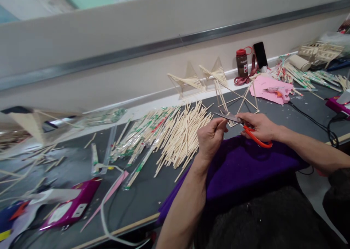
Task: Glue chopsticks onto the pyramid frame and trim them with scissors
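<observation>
As your right hand (259,126) grips scissors (249,131), seemingly trimming, your left hand (209,136) presses fingers together beside them, contents unclear; snip carefully

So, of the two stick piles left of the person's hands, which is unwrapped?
The loose pile nearer the left hand: its sticks lie bare, while the farther pile shows clear wrappers with green markings.
</observation>
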The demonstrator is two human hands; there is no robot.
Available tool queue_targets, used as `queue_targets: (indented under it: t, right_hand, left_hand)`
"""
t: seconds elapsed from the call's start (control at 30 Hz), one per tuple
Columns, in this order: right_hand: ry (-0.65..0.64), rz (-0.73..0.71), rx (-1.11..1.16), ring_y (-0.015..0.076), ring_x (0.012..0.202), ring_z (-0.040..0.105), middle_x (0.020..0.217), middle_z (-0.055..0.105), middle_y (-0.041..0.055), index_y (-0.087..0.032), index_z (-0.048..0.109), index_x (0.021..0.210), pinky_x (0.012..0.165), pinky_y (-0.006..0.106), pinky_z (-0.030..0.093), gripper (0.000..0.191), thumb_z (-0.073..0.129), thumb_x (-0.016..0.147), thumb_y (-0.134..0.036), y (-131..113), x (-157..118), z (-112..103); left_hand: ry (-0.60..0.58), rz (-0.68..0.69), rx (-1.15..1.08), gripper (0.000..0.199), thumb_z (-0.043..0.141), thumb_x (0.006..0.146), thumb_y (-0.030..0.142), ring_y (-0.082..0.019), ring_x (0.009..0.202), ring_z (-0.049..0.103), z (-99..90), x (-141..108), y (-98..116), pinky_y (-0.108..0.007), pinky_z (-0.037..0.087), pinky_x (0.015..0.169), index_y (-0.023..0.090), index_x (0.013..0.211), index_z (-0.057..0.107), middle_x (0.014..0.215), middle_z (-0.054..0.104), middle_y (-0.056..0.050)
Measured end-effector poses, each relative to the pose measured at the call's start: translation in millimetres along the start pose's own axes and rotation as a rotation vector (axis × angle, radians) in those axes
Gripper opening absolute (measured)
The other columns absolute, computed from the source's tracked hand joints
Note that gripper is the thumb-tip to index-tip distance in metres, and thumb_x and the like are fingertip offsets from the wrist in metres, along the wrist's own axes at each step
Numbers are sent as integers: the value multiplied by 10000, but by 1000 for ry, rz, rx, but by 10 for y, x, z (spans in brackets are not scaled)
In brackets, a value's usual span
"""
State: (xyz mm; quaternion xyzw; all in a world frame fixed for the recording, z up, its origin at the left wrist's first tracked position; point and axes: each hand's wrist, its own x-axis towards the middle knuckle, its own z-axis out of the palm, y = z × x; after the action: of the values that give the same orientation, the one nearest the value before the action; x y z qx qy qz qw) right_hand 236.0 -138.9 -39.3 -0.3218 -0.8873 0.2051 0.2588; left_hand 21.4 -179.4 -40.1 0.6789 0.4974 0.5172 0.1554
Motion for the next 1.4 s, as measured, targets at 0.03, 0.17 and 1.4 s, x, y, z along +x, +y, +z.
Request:
queue_targets:
  t: [0.03,0.17,1.4]
  right_hand:
    - [-2,9,-1,155,714,528,958,659,35,-214,525,1309,679,295,431,486,594,831,-273,-12,-1,-1]
    - [-9,25,-16,147,668,484,850,622,10,-201,550,1238,650,279,393,427,569,812,-229,-44,-5,-19]
    - [-14,37,-29,138,665,489,850,616,1,-202,561,1230,649,266,378,398,575,833,-231,-19,2,-36]
  left_hand:
    - [3,2,-4,279,605,938,439,-82,449,529,5,0,-4,-196,398,459,205,857,732,612,679,12]
    - [20,3,-16,280,613,932,448,-76,437,513,19,0,-17,-196,393,455,201,866,725,609,677,15]
    - [48,56,12,232,635,917,382,-83,473,577,31,10,-35,-178,405,466,194,843,750,590,685,15]
